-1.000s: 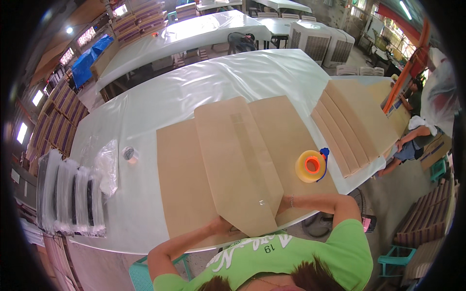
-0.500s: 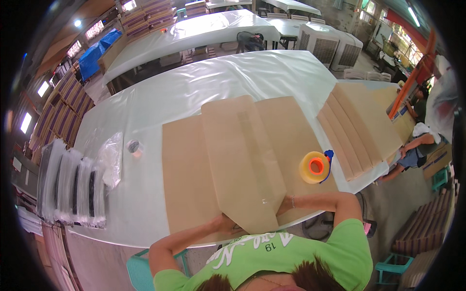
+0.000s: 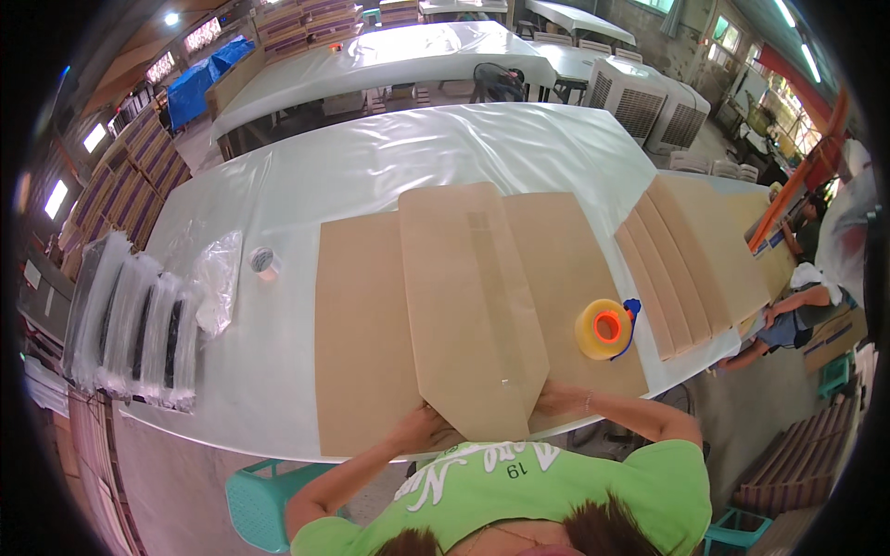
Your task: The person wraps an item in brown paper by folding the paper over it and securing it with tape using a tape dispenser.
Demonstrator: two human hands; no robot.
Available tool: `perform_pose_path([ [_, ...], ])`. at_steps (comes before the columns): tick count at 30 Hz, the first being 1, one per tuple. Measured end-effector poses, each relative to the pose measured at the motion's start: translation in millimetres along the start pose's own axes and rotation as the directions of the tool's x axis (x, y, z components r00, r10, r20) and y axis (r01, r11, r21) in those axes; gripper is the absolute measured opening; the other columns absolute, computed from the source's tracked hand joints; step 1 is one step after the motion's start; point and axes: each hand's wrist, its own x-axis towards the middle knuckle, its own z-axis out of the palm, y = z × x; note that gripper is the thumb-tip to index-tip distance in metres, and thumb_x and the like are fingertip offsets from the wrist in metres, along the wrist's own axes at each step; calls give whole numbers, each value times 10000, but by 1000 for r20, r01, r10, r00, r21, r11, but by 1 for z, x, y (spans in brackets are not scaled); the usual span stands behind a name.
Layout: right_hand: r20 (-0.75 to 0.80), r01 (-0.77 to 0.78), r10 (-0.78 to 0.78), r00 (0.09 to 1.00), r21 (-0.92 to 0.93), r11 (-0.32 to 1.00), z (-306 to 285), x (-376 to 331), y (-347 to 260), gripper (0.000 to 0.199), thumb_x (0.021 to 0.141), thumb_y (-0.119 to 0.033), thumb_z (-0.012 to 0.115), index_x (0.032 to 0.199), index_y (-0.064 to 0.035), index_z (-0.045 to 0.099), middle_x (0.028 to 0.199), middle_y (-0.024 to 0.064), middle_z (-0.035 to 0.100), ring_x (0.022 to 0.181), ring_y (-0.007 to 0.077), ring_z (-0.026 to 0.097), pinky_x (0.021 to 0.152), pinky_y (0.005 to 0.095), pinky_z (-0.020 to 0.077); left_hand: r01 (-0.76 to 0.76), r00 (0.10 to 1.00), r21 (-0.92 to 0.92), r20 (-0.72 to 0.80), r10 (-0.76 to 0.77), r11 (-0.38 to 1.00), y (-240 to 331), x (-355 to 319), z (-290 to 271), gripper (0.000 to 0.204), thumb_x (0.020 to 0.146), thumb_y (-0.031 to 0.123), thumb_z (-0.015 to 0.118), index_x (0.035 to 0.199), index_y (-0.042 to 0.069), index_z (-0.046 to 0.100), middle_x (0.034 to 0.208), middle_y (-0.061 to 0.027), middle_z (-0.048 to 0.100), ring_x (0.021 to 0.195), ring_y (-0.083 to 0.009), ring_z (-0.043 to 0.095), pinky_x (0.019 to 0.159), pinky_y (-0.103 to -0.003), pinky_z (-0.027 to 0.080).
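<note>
A long brown cardboard piece lies across a wider flat brown sheet. Its near end tapers, with both corners angled inward, and a strip of clear tape runs along it. At the left angled edge, my left hand is closed on the cardboard, its fingertips tucked out of sight. My right hand grips the opposite angled edge, fingers partly hidden by the cardboard. To the right, a roll of yellowish packing tape with an orange core and a blue dispenser rests on the wide sheet.
Stacked cardboard pieces lie on the table's right side. Plastic-wrapped bundles, a clear plastic bag and a small tape roll are at left. A teal stool stands below the near edge. Another person sits at far right.
The view has shifted slightly. My hands stay at the angled edges of the tapered end, the right one showing a little more. The cardboard lies much as before.
</note>
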Motion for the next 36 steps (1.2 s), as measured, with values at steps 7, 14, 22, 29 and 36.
perform_pose_path([
  [7,148,-180,173,974,34,983,-54,3,-33,446,932,-317,493,1280,-40,521,1317,201,497,1225,339,458,1046,438,357,127,992,-119,8,-126,985,16,15,-19,485,877,372,579,1266,83,555,1303,-165,531,1266,-355,424,1093,-444,309],
  [14,88,-190,194,977,-57,980,15,22,-28,511,943,-291,461,1387,-45,411,1437,182,391,1320,363,363,1119,468,265,91,988,-345,-84,-128,934,21,30,11,502,827,330,634,1259,89,546,1281,-209,527,1179,-404,496,985,-485,416],
  [22,71,-126,128,989,-37,991,35,36,-27,510,946,-302,457,1386,-49,412,1434,183,392,1318,365,364,1119,468,264,45,988,-350,-120,-92,936,23,31,5,465,783,270,652,1191,60,573,1188,-218,569,1114,-408,527,950,-483,436],
  [29,70,-103,104,992,-25,994,40,36,-25,510,948,-312,454,1385,-52,413,1432,185,392,1316,367,364,1120,469,263,86,990,-362,-73,-120,928,26,32,-6,479,775,286,651,1184,50,574,1162,-225,580,1082,-420,542,928,-488,451],
  [36,67,-80,81,994,-29,996,37,34,-18,509,951,-322,450,1384,-56,414,1429,186,393,1314,369,365,1120,470,262,144,986,-307,-40,-164,941,27,30,-8,547,805,382,652,1244,73,548,1245,-234,535,1178,-434,471,1005,-503,386],
])
